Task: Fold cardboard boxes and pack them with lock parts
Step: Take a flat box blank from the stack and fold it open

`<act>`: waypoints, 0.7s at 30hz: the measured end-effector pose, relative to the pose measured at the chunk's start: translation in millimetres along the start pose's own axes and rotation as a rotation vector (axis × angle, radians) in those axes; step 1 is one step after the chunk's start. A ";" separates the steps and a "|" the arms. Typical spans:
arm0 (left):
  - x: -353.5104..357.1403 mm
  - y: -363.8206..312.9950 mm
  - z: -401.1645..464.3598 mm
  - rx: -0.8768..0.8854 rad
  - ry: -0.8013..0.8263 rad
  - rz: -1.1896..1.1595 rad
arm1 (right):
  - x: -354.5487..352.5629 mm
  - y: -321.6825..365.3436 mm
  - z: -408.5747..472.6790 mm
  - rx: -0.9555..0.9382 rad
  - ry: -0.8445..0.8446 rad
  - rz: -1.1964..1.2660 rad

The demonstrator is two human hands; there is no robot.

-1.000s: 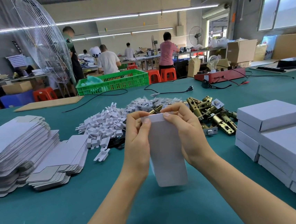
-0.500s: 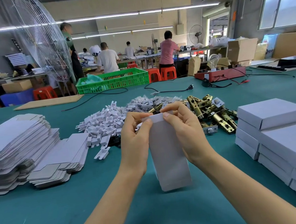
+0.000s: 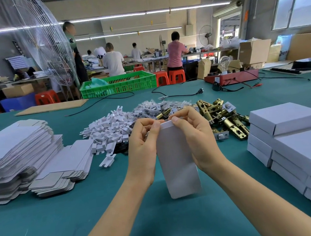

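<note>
Cardboard box (image 3: 178, 165) is up off the table between both hands, held upright with its top end at the fingertips, roughly over the middle of the near half of the green table (image 3: 47, 223). Left hand (image 3: 144, 147) pinches the top left corner and right hand (image 3: 197, 142) pinches the top right, thumbs curled onto the upper edge. Compared with a second ago the box sits a touch higher and the top flap looks pressed down flatter, so I'd guess that end is getting tucked closed and the fold is nearly done, but nothing is packed in it yet as far as I can see. Just behind the hands there's a heap of white plastic pieces (image 3: 108, 133), bagged bits (image 3: 155, 108) and brass latch parts (image 3: 221, 119) toward the table's middle. Flat box blanks (image 3: 19, 155) are stacked at the left edge, finished white boxes (image 3: 293, 137) piled at the right edge. Further back: green crate (image 3: 118, 84), a red tester box with a bulb (image 3: 231, 77). Can't read any brand, label or writing anywhere; the box is plain white.
</note>
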State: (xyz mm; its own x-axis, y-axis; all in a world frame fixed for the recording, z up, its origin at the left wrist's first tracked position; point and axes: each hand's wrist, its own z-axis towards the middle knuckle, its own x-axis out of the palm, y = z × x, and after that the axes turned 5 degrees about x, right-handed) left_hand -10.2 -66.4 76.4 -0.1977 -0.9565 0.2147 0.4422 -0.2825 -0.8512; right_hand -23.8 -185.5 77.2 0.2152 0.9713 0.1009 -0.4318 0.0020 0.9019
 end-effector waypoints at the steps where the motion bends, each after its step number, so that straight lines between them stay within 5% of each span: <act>1: 0.1 -0.1 -0.2 0.001 -0.004 -0.007 | 0.5 0.2 -0.5 -0.003 0.003 0.002; 21: 4.9 -3.3 0.0 -0.102 -0.051 -0.078 | 6.4 -2.0 -1.0 0.042 -0.044 -0.055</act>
State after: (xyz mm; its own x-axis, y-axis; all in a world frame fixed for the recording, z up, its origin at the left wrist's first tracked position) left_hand -12.6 -70.1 80.2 -0.1823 -0.9349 0.3044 0.3352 -0.3501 -0.8747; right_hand -22.5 -179.0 75.5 0.2761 0.9587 0.0682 -0.3810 0.0440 0.9235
